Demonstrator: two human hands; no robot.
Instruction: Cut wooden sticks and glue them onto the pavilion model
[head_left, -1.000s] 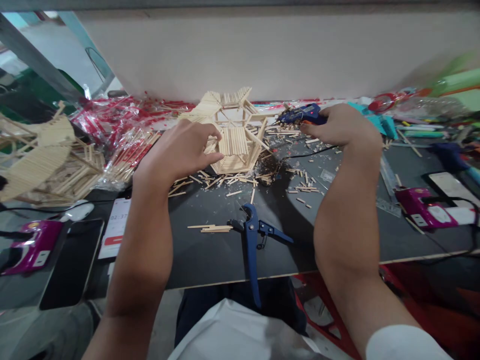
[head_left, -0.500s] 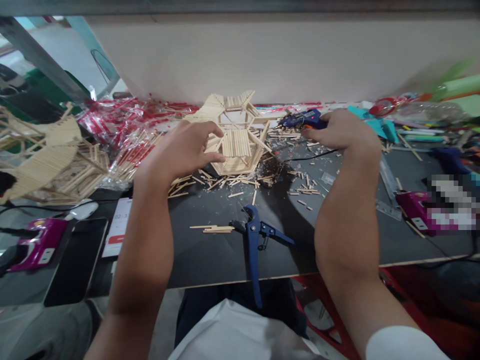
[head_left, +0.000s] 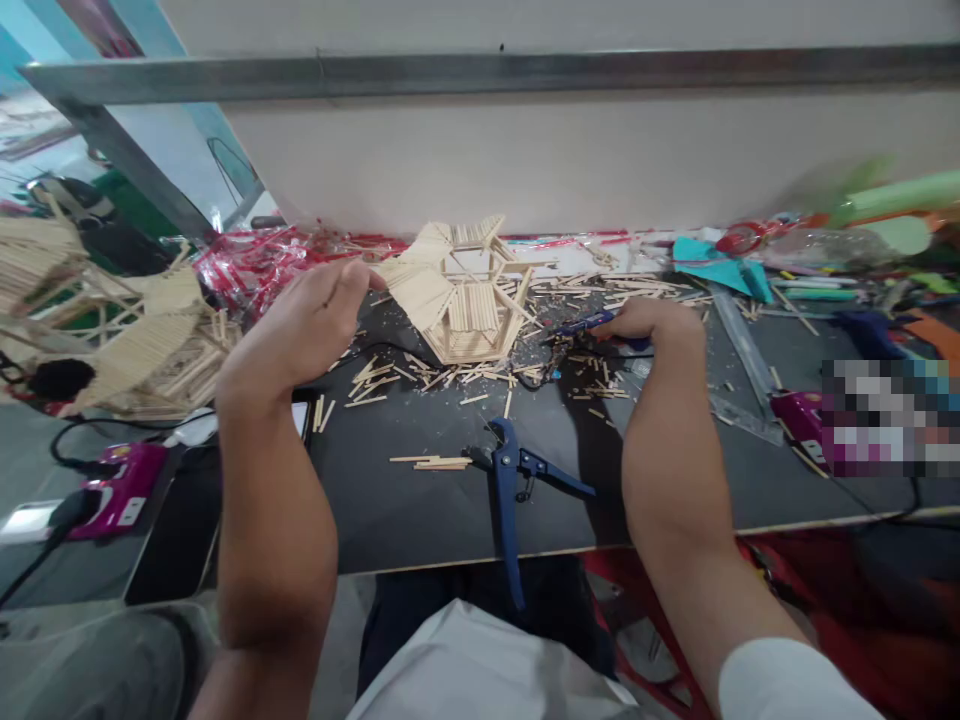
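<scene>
A small wooden-stick model point(head_left: 474, 305) with slatted roof panels stands on the dark table, among scattered stick pieces. Left of it is my left hand point(head_left: 319, 315), raised over the table, its fingers bunched near the roof edge; whether they grip anything is hidden. My right hand point(head_left: 637, 320) is closed on a blue glue gun point(head_left: 589, 323), whose tip points left toward the model. Nearer the table's front lies a blue cutter point(head_left: 508, 500), its handles spread apart, with several sticks point(head_left: 431, 462) beside its jaws.
Another stick model point(head_left: 127, 320) stands at the left, above a purple socket block point(head_left: 124, 490) and a dark phone point(head_left: 174, 530). Red-striped wrappers point(head_left: 247, 280) lie behind my left hand. Clear rulers, cyan paper point(head_left: 712, 265) and a second purple block point(head_left: 799, 425) are at the right.
My left hand has moved left, away from the model's front panel. The glue gun, in my right hand, has come nearer and lower. The view has tilted up, and the model's left roof now shows more fully.
</scene>
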